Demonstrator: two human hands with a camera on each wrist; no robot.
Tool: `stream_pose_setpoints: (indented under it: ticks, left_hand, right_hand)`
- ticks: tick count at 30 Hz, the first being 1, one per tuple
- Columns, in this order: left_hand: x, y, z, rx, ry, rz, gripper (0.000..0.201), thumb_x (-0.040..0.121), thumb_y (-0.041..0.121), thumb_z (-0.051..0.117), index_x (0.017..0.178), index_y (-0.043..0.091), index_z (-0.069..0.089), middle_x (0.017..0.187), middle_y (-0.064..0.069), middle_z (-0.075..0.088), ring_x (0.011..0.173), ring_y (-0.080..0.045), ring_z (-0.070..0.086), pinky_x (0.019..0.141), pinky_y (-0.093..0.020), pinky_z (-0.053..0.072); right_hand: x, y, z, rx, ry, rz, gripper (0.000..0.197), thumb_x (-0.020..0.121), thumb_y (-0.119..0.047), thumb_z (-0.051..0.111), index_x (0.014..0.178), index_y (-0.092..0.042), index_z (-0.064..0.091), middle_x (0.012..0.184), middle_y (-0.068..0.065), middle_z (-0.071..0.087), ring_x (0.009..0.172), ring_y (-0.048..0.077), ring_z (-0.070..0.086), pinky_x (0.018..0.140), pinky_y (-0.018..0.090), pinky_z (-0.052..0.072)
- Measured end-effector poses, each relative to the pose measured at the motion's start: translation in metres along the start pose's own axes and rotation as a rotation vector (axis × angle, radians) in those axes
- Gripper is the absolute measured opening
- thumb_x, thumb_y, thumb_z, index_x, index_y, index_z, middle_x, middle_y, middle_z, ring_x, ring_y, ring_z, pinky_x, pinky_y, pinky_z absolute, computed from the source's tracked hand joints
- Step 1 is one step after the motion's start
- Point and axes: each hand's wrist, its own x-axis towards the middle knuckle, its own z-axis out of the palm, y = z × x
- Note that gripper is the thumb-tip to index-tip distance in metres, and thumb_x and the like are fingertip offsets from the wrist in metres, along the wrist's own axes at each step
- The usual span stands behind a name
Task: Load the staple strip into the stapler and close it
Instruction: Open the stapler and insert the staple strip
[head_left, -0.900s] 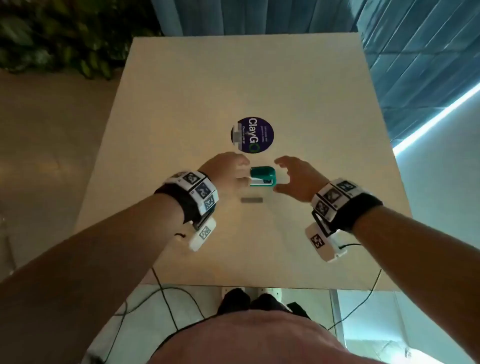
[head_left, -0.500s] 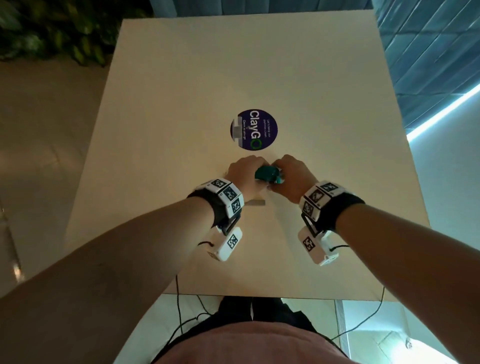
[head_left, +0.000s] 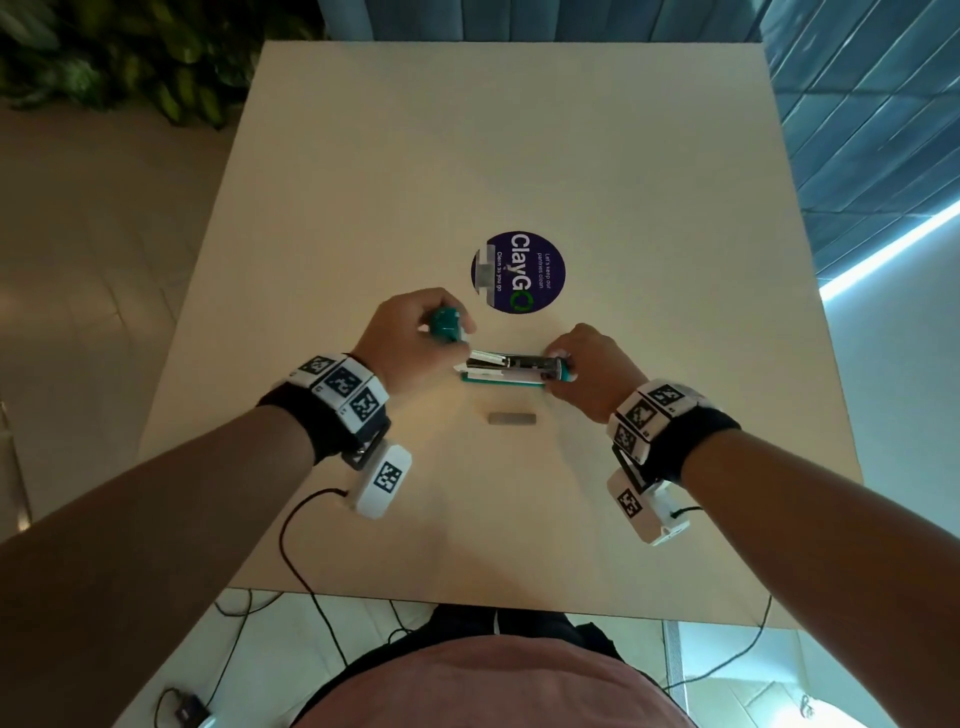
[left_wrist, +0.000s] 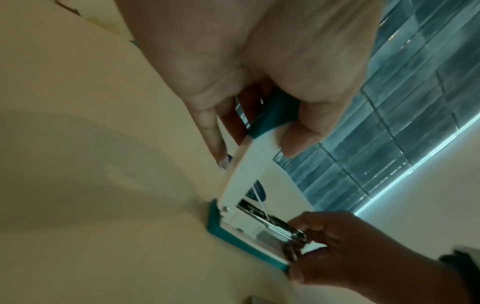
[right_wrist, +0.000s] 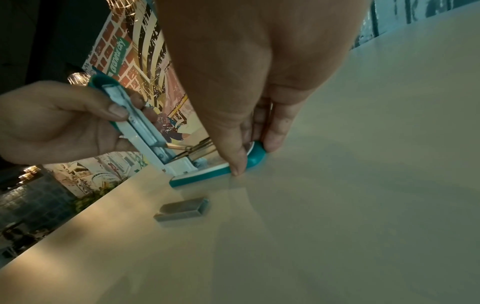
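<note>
A teal and white stapler (head_left: 501, 370) lies on the beige table (head_left: 519, 156), swung wide open. My left hand (head_left: 415, 332) grips its lifted top cover (left_wrist: 259, 139) by the teal end (right_wrist: 103, 82). My right hand (head_left: 582, 369) pinches the front end of the base (right_wrist: 255, 158) and holds it down on the table. The metal staple channel (left_wrist: 272, 222) lies bare between the two halves. A grey staple strip (head_left: 511, 418) lies loose on the table just in front of the stapler (right_wrist: 182, 209), touched by neither hand.
A round purple sticker (head_left: 518, 272) is stuck to the table behind the stapler. Cables hang off the near table edge (head_left: 467, 603). Plants (head_left: 130, 52) stand beyond the far left corner.
Both hands closed on the shut stapler, then my left hand swung the top cover up and to the left while my right hand kept the base down.
</note>
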Motion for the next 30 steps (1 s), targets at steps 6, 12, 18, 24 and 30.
stream_pose_setpoints:
  ticks: [6, 12, 18, 24, 30]
  left_hand:
    - [-0.009, -0.033, -0.028, 0.038, 0.11, -0.039, 0.018, 0.065, 0.009, 0.075, 0.077, 0.018, 0.066, 0.088, -0.002, 0.073, 0.081, -0.017, 0.067, 0.074, -0.023, 0.05]
    - [-0.012, -0.058, -0.031, 0.123, 0.081, -0.094, 0.016, 0.067, 0.022, 0.077, 0.08, 0.022, 0.067, 0.079, -0.002, 0.069, 0.069, -0.013, 0.06, 0.063, -0.019, 0.046]
    - [-0.009, -0.064, -0.028, 0.269, 0.012, -0.104, 0.014, 0.072, 0.028, 0.071, 0.084, 0.027, 0.065, 0.075, 0.01, 0.064, 0.068, -0.007, 0.058, 0.058, -0.015, 0.041]
    - [-0.004, -0.045, -0.004, 0.364, -0.055, 0.046, 0.039, 0.074, 0.025, 0.067, 0.111, 0.02, 0.057, 0.115, -0.004, 0.059, 0.111, -0.023, 0.045, 0.097, -0.038, 0.04]
    - [0.002, -0.025, 0.039, 0.314, -0.146, 0.089, 0.042, 0.076, 0.032, 0.067, 0.117, 0.028, 0.057, 0.11, -0.005, 0.061, 0.106, -0.022, 0.049, 0.096, -0.036, 0.039]
  right_hand:
    - [-0.002, -0.005, -0.001, -0.044, 0.007, -0.001, 0.027, 0.08, -0.015, 0.067, 0.107, -0.01, 0.064, 0.109, 0.013, 0.056, 0.098, 0.028, 0.057, 0.084, 0.031, 0.045]
    - [-0.003, -0.006, -0.001, -0.05, 0.007, 0.008, 0.029, 0.081, -0.016, 0.067, 0.109, -0.011, 0.063, 0.112, 0.013, 0.056, 0.101, 0.027, 0.056, 0.087, 0.032, 0.045]
    - [-0.002, -0.005, 0.001, -0.033, 0.019, 0.028, 0.03, 0.08, -0.016, 0.068, 0.109, -0.012, 0.064, 0.113, 0.013, 0.056, 0.101, 0.027, 0.056, 0.085, 0.03, 0.043]
    - [-0.003, -0.005, 0.003, -0.033, 0.034, 0.039, 0.034, 0.079, -0.015, 0.068, 0.112, -0.011, 0.061, 0.114, 0.014, 0.056, 0.102, 0.028, 0.056, 0.089, 0.034, 0.046]
    - [-0.024, -0.019, 0.012, 0.044, 0.248, -0.124, 0.041, 0.076, -0.016, 0.065, 0.113, -0.016, 0.047, 0.115, 0.005, 0.05, 0.1, 0.02, 0.05, 0.082, 0.033, 0.051]
